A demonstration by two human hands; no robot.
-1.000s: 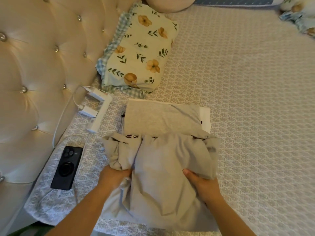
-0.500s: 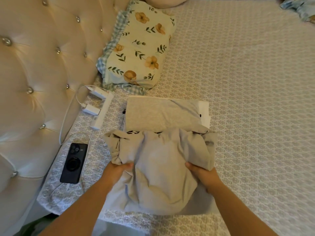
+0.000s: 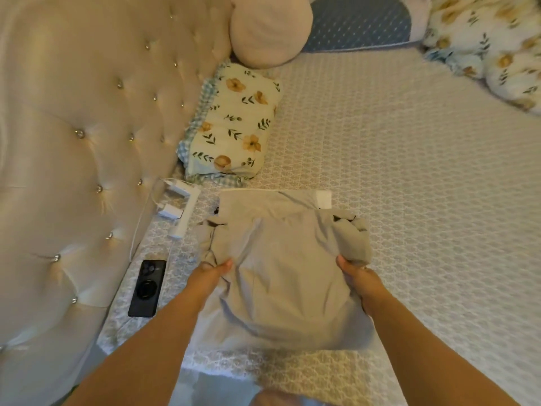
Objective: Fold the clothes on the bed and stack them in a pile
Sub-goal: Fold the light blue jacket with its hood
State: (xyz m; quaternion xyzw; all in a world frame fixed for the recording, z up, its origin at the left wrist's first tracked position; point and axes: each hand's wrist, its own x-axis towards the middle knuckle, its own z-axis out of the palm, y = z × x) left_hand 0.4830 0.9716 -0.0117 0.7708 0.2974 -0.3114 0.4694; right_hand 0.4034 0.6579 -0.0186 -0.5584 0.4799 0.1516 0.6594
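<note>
Looking down from the head camera, the grey garment [image 3: 281,276] lies bunched near the front edge of the bed [image 3: 424,200], its far part overlapping a folded pile [image 3: 263,205] of grey and white cloth just beyond it. The left hand [image 3: 209,273] pinches a gathered bit of fabric at the garment's left side, thumb on top; the right hand [image 3: 355,273] grips the rumpled right edge, fingers tucked under the cloth. Both hands are closed on the same piece, roughly level with each other.

The step in hand looks like squaring up this garment before its last fold. To do it well, I would judge that the two grips should pull gently apart so the middle flattens, since ridges run across the centre and a lump sits at the top right corner. The bunched left corner likely needs tucking in or smoothing before anything is laid over. Matching the width to the folded pile beyond would help the stack sit even.

Beside the work, a black phone [image 3: 147,288] and a white charger with cable [image 3: 178,206] lie on the bed near the tufted headboard [image 3: 73,142], close enough that a wide sweep of cloth could drag them. A floral pillow [image 3: 234,127] rests further back.
</note>
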